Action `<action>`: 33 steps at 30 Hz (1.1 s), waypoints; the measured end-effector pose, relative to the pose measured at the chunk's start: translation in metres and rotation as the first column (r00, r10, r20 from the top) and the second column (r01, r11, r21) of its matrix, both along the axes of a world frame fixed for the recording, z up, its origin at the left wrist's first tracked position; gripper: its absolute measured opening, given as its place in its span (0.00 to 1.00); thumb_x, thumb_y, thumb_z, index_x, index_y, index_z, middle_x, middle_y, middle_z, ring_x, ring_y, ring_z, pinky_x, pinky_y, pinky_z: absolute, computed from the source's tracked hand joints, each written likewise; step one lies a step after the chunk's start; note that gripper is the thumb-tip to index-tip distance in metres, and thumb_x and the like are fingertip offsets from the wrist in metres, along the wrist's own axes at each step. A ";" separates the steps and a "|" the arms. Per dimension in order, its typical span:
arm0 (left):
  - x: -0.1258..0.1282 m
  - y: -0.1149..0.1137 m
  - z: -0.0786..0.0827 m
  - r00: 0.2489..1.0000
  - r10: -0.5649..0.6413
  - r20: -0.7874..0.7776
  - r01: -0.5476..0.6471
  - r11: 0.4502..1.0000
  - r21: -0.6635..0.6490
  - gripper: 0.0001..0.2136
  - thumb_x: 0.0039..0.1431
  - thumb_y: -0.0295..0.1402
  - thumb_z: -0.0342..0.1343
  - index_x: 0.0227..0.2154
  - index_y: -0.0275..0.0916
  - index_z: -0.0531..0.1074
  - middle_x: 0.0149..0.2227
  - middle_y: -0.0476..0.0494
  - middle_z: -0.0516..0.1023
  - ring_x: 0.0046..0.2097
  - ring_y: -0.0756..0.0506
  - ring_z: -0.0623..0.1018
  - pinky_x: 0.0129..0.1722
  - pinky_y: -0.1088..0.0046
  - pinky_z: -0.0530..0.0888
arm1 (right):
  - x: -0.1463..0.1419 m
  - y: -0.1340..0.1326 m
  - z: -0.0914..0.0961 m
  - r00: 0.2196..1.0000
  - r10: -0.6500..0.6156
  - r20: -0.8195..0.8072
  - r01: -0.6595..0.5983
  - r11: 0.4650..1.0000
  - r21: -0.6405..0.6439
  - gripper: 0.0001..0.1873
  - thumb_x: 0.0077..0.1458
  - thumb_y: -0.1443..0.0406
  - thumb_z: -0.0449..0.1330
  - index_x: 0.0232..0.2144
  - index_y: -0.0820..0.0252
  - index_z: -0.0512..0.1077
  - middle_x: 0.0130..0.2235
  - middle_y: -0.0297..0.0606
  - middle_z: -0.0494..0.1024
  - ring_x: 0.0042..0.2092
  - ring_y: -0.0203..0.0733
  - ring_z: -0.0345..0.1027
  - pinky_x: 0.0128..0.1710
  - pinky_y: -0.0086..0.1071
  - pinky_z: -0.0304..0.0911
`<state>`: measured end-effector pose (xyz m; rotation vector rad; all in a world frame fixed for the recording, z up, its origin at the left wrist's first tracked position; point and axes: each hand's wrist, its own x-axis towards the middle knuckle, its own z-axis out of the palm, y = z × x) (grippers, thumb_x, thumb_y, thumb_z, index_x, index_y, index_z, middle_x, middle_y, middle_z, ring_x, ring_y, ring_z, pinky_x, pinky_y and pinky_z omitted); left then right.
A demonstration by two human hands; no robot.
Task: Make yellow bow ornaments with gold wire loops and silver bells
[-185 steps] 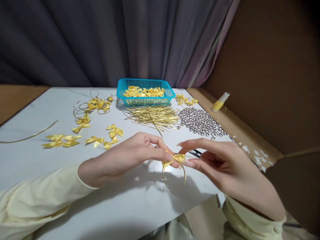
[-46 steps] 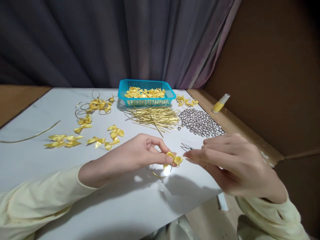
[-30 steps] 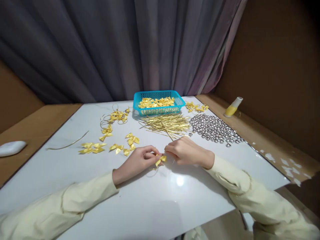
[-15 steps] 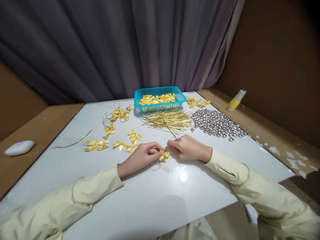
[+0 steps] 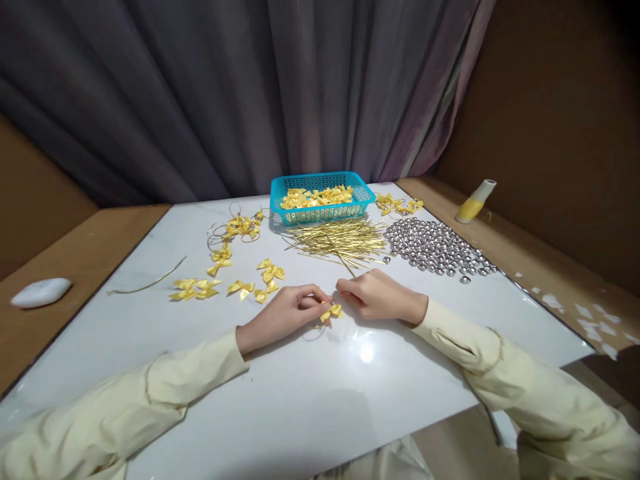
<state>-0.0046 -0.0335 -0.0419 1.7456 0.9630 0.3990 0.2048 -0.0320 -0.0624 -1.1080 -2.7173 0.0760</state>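
My left hand (image 5: 285, 310) pinches a yellow bow (image 5: 333, 311) mid-frame; I can't tell whether my right hand (image 5: 380, 295) grips anything. Gold wires (image 5: 340, 241) lie before the upper-centre basket (image 5: 325, 213).

Cannot see inside the curled right hand (image 5: 380, 297), right of centre. Find the yellow bow (image 5: 335, 311) at centre partly covered by the left hand (image 5: 287, 312). Cannot follow the thin ring (image 5: 316, 327) below all the way, perhaps from blur. Lose curtain (image 5: 300, 87) at top edge, sleeves (image 5: 500, 367) toward lower corners.
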 end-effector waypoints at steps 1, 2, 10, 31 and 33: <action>0.000 0.000 0.000 1.000 -0.001 -0.006 0.001 1.000 0.003 0.13 0.56 0.41 0.51 0.35 0.36 0.70 0.30 0.43 0.80 0.35 0.45 0.77 0.35 0.73 0.70 | 0.000 0.000 0.000 1.000 -0.001 -0.001 0.001 1.000 0.000 0.05 0.54 0.70 0.48 0.32 0.61 0.63 0.23 0.34 0.72 0.21 0.33 0.54 0.24 0.30 0.38; 0.000 0.000 0.000 1.000 0.000 -0.010 0.000 1.000 0.007 0.13 0.56 0.41 0.51 0.35 0.36 0.70 0.30 0.43 0.80 0.35 0.45 0.77 0.35 0.73 0.70 | 0.000 0.000 0.000 1.000 -0.001 -0.003 0.001 1.000 -0.001 0.05 0.54 0.70 0.48 0.32 0.60 0.63 0.23 0.34 0.72 0.21 0.33 0.54 0.24 0.30 0.38; 0.000 -0.001 0.001 1.000 0.002 -0.013 -0.001 1.000 0.005 0.13 0.56 0.41 0.51 0.35 0.36 0.70 0.29 0.44 0.80 0.34 0.45 0.77 0.35 0.73 0.70 | 0.001 0.000 0.000 1.000 -0.002 -0.012 0.002 1.000 0.000 0.05 0.54 0.70 0.48 0.31 0.61 0.63 0.22 0.34 0.71 0.21 0.33 0.53 0.24 0.30 0.38; 0.000 -0.001 0.001 0.999 0.046 0.009 -0.047 0.997 0.064 0.12 0.55 0.41 0.52 0.35 0.36 0.69 0.29 0.44 0.80 0.37 0.43 0.77 0.41 0.68 0.69 | 0.005 0.000 0.005 0.991 0.095 -0.094 -0.082 0.987 0.138 0.08 0.49 0.73 0.49 0.28 0.63 0.67 0.28 0.38 0.66 0.31 0.38 0.55 0.29 0.31 0.46; -0.001 -0.001 0.000 0.997 0.063 0.034 -0.065 0.995 0.081 0.11 0.56 0.40 0.52 0.34 0.36 0.69 0.29 0.44 0.79 0.37 0.43 0.77 0.42 0.68 0.69 | 0.004 0.000 0.005 0.987 0.118 -0.111 -0.102 0.985 0.138 0.07 0.49 0.74 0.50 0.28 0.63 0.67 0.29 0.38 0.66 0.31 0.39 0.55 0.30 0.31 0.48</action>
